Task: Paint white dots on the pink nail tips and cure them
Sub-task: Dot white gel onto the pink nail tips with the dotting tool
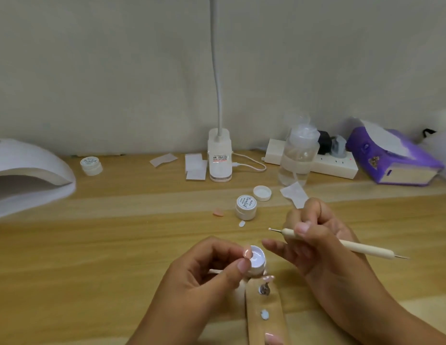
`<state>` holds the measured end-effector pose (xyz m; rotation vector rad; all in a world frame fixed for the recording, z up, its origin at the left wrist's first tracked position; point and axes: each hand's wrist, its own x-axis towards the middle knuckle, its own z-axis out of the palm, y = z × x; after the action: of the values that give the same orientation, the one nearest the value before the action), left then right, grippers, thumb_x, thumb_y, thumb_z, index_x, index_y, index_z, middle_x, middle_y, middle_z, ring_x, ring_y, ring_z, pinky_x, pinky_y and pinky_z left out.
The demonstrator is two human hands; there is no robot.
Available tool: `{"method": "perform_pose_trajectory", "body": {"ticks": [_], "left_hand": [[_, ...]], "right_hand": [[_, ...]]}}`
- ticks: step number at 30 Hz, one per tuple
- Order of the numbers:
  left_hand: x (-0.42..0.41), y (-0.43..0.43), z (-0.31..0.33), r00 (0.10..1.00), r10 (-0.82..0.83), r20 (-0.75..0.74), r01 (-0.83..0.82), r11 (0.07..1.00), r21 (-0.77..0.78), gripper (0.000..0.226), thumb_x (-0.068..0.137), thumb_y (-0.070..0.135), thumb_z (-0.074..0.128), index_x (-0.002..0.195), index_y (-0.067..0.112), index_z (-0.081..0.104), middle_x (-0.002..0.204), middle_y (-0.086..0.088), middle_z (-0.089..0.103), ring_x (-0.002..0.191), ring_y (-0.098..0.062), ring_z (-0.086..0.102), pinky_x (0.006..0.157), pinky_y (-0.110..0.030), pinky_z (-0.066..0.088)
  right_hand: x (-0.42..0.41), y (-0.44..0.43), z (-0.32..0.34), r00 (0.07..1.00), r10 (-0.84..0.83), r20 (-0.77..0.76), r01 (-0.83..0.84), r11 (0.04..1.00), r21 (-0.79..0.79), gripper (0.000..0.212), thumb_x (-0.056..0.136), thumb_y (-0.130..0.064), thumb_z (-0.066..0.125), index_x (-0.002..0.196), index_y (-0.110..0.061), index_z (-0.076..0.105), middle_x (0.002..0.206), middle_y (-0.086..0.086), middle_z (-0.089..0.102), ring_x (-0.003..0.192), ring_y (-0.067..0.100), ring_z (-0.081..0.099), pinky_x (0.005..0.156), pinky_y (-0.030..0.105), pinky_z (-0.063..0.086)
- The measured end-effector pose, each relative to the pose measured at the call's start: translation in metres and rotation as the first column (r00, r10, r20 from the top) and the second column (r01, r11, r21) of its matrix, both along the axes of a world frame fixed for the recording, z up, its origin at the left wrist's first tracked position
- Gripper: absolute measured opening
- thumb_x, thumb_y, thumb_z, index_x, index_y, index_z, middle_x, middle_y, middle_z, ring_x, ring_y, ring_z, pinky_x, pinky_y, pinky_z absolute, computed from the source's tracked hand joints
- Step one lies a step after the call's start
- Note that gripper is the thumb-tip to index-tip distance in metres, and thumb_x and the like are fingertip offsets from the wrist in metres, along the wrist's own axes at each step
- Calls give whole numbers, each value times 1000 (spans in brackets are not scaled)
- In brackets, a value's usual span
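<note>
Dotting step: your left hand (204,272) pinches what looks like a pink nail tip (247,252) against the open white gel pot (257,261), your right hand (314,235) pinches the dotting tool (354,249); next, likely, a steady touch of ball end to tip.

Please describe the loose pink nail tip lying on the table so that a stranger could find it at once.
Start at the white lamp base at the back middle of the wooden table, then come forward to the closed white jar labelled Painted. The pink nail tip lies flat just left of that jar. It is pink, unlike the small white tip nearby.
</note>
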<state>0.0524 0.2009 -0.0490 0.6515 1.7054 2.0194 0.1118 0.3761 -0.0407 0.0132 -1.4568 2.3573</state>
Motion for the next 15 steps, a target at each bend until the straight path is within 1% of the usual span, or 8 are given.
{"method": "perform_pose_trajectory", "body": {"ticks": [3,6,8,10,13,15], "left_hand": [[2,-1,0,999,-41,-3,41,999,-14,22,58,38,77,74,22,75,70,5,70,65,-1,61,61,-10,45],[3,-1,1,998,-64,-25,63,998,-30,22,61,39,77,76,23,74,74,4,72,69,-2,62,63,-11,45],[4,-1,1,997,-66,-37,65,997,-33,20,62,39,76,77,25,74,77,3,73,72,-3,62,65,-12,45],[4,-1,2,997,-67,-37,66,997,-28,18,62,38,76,76,26,74,78,3,73,73,-3,63,66,-12,46],[4,-1,2,997,-64,-31,63,998,-29,19,62,38,76,76,25,75,79,1,73,75,-4,65,67,-13,47],[4,-1,1,997,-66,-26,65,997,-37,21,63,37,76,78,23,75,83,-2,75,79,-6,67,69,-14,48]], "right_hand": [[0,-1,0,999,-18,29,18,1000,12,29,73,-23,74,62,-18,48,54,0,38,48,6,48,75,40,58],[2,-2,1,999,24,35,-25,999,27,40,70,-33,84,63,-18,47,51,0,39,49,7,58,76,43,59],[3,-4,2,999,37,29,-38,999,37,37,71,-28,82,61,-18,47,51,-3,42,48,8,60,78,48,59],[4,-6,3,999,39,20,-40,998,45,30,74,-21,73,60,-18,47,53,-5,44,48,8,60,81,52,57],[4,-6,5,999,30,20,-31,998,59,29,76,-16,70,58,-18,48,53,-5,44,46,8,58,79,52,58],[4,-5,5,1000,19,25,-21,998,64,31,78,-10,71,58,-18,48,53,-5,43,46,7,57,76,48,60]]}}
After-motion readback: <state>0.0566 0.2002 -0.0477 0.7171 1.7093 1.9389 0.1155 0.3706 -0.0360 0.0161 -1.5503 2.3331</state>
